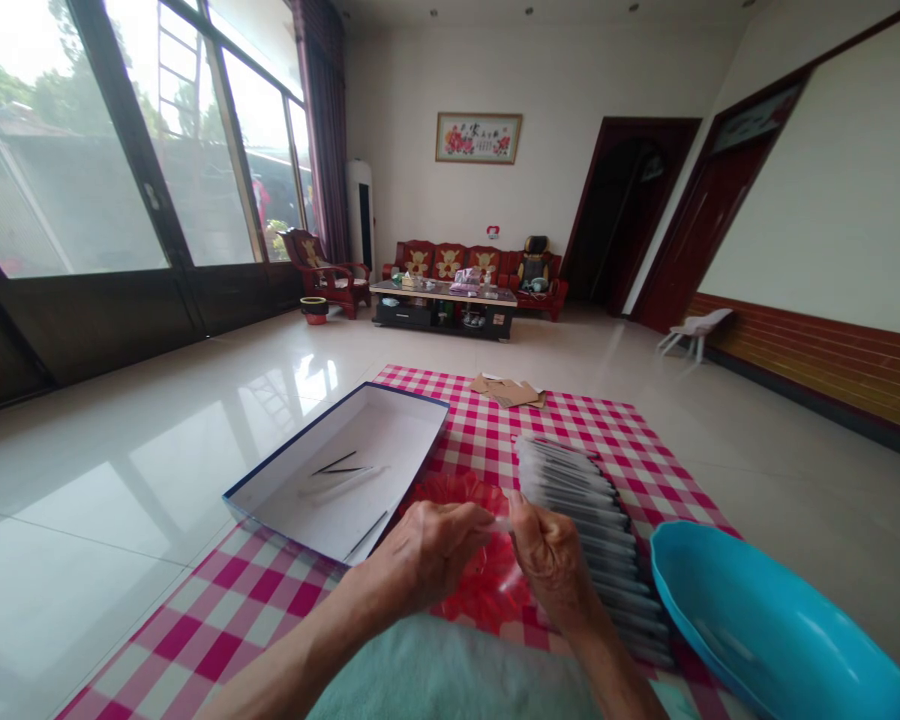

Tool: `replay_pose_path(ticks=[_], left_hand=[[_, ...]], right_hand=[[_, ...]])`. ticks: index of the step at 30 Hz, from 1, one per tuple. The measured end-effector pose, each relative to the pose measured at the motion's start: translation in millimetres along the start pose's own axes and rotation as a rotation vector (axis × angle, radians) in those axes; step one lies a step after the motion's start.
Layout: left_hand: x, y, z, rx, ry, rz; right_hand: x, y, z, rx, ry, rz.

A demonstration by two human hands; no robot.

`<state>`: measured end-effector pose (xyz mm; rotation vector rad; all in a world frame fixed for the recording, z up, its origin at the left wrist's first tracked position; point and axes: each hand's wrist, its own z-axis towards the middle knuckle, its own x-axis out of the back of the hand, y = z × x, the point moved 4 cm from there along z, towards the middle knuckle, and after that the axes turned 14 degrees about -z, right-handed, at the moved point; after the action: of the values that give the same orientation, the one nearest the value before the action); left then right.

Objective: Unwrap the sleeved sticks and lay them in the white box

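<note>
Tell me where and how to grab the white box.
Probably best: take the white box by the middle of its long left rim, coming from the left with the left hand, once free, pinching over the edge. That side is low and thin and faces open floor, while the opposite side sits close to the red dish. Keep it level: thin dark sticks lie inside.

One head-worn view, forward and down

The camera looks out from the person's head at six o'clock and faces twelve, angled downward. Closest are the forearms [322, 625], entering low; the left hand [431, 550] is near at six, the right hand [551, 555] near at five. Beyond the checked cloth [195, 620], the view reaches a distant sofa [450, 262] at twelve, spreading wide to windows [52, 150] at ten and a door [701, 230] at two.
</note>
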<state>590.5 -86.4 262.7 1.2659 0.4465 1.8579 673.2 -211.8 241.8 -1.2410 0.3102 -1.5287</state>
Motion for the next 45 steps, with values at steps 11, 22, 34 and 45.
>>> replay_pose_path(ticks=[11, 22, 34, 45], left_hand=[[8.5, 2.6, -0.1, 0.164, -0.146, -0.24], [-12.9, 7.0, -1.4, 0.002, 0.021, 0.491], [-11.1, 2.2, -5.1, -0.009, 0.312, 0.349], [-11.9, 0.6, -4.3, -0.05, 0.273, 0.029]], right_hand=[[5.3, -17.2, -1.6, 0.063, -0.079, 0.006], [-8.4, -1.9, -8.0, -0.191, 0.054, 0.214], [-26.0, -2.5, -13.2, -0.266, 0.034, 0.616], [-22.3, -0.9, -11.6, -0.24, -0.034, 0.699]])
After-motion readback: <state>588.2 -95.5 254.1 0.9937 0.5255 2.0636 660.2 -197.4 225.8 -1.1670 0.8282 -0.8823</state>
